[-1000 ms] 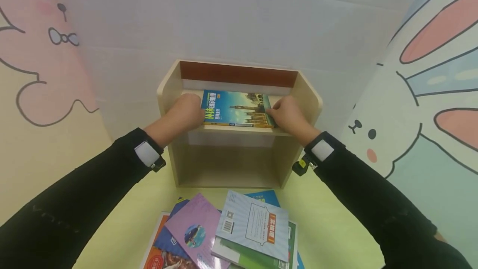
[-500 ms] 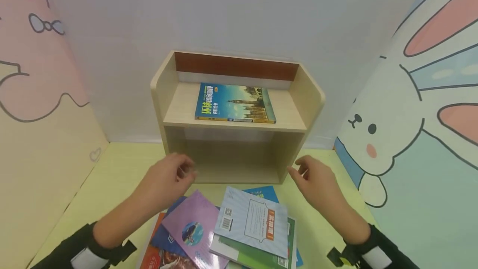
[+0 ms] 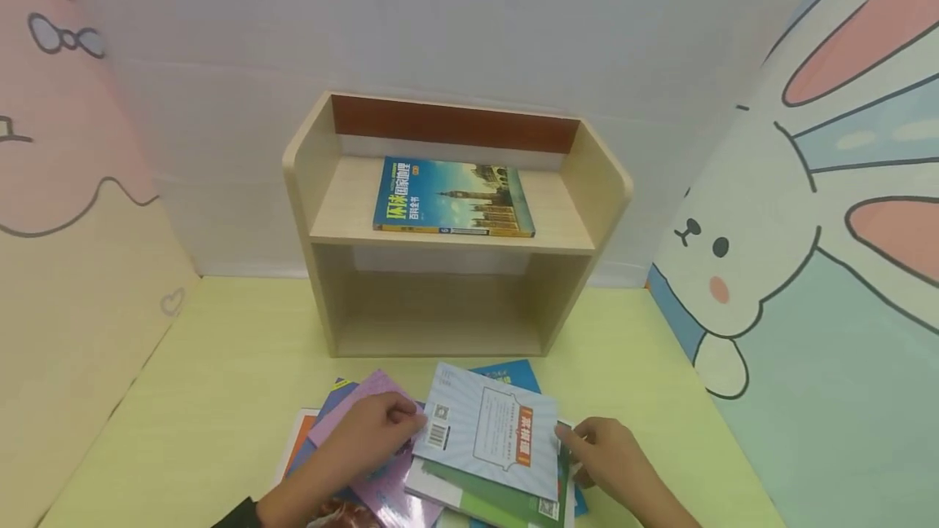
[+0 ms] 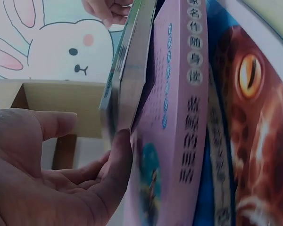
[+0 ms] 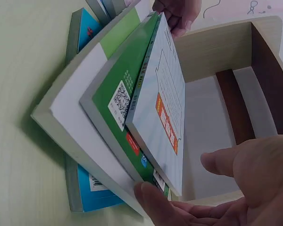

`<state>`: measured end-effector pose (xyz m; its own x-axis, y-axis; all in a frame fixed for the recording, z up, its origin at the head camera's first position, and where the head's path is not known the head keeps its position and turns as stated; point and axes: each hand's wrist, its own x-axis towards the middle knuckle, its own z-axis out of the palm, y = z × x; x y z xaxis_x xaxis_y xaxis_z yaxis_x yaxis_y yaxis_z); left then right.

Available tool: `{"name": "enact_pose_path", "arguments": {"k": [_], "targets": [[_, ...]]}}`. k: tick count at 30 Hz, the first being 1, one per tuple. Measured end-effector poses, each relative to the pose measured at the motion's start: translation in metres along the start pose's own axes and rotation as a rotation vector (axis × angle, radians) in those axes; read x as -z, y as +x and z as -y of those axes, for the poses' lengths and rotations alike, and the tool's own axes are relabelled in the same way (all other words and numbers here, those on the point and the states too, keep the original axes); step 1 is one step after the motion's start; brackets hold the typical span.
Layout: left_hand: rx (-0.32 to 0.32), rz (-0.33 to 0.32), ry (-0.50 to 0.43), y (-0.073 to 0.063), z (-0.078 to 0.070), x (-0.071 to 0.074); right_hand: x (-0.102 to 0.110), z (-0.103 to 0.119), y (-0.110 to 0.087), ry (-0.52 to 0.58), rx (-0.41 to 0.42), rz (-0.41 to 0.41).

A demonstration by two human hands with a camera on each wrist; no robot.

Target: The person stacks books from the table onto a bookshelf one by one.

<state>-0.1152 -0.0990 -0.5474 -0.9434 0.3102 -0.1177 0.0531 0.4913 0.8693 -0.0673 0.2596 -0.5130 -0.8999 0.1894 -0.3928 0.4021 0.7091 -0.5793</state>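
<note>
Your left hand [image 3: 380, 430] is at the left edge of the pale blue book [image 3: 487, 430], your right hand [image 3: 609, 459] at its right edge; on both, thumb and fingers stay apart, no pinch. Book tops the pile, over the green book [image 3: 509, 499], on the desk [image 3: 638, 357] before the bookcase [image 3: 440, 339]. Looks thin, light, fairly stiff; cover probably slippery. Best hold: both side edges, thumbs on top, so you don't drag the green book along.
</note>
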Motion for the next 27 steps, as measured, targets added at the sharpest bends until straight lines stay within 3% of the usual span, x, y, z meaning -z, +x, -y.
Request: {"name": "enact_pose_path", "arguments": {"k": [9, 14, 20, 23, 27], "targets": [[0.002, -0.003, -0.052, 0.007, 0.005, -0.011, -0.016, -0.002, -0.004, 0.106, -0.024, 0.055], [-0.011, -0.007, -0.083, 0.007, 0.005, -0.012, -0.019, -0.001, -0.004, 0.161, -0.039, 0.07], [0.019, -0.034, -0.122, 0.002, 0.01, -0.011, -0.023, 0.002, -0.007, 0.263, -0.045, 0.109], [0.012, -0.038, -0.188, -0.001, 0.014, -0.011, -0.024, 0.003, -0.008, 0.277, -0.042, 0.117], [0.043, -0.014, -0.349, -0.008, 0.021, -0.011, -0.026, 0.005, -0.007, 0.269, -0.02, 0.111]]}}
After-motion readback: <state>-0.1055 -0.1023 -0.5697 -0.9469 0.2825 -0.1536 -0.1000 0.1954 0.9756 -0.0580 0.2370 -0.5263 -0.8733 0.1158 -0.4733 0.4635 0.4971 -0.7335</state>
